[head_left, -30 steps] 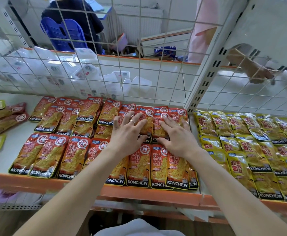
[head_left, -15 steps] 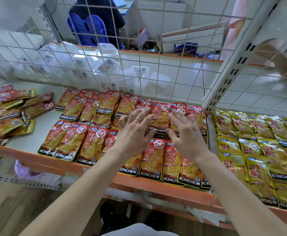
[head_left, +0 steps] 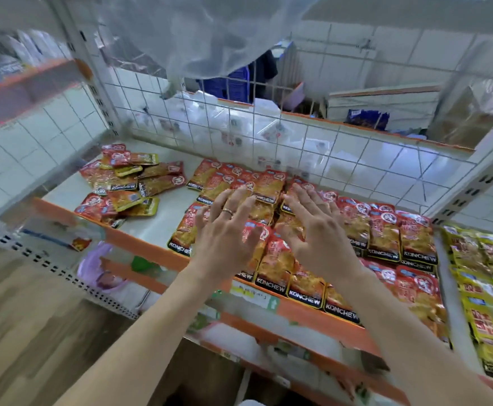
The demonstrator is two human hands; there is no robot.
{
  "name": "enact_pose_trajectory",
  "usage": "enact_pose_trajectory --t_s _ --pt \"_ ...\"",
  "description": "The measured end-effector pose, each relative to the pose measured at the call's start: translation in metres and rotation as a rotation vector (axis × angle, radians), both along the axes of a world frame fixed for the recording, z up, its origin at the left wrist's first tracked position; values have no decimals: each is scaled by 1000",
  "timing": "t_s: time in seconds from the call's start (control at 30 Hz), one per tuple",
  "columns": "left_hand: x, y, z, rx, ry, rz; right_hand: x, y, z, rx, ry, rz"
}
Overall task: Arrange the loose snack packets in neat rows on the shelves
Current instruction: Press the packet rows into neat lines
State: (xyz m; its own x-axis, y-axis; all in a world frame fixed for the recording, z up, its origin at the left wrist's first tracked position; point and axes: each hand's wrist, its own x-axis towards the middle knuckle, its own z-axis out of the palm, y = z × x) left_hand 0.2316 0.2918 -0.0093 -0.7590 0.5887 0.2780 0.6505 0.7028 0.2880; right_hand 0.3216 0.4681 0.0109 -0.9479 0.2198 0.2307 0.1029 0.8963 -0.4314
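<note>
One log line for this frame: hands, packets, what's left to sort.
left hand: open, over red packet rows | right hand: open, beside it | loose pile: unsorted, shelf left end | yellow packets: rowed, right bay

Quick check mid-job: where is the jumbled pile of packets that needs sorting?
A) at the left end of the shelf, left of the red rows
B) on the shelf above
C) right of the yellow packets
A: the jumbled pile lies at the left end of the shelf, with a bare strip between it and the red rows.
</note>
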Motion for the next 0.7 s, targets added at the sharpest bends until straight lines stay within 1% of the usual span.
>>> enact_pose_trajectory --t_s 0.3,0.43,0.6,0.7 --pt "-55 -157 12 57 24 98 -71 -146 10 9 -15 43" --pt "-80 -218 10 97 -26 108 -95 -204 8 6 -24 52" --pt "-103 -273 12 160 -24 83 -120 -257 11 24 -47 55" --pt "-114 -295 12 142 -11 92 -131 -277 10 19 -41 58"
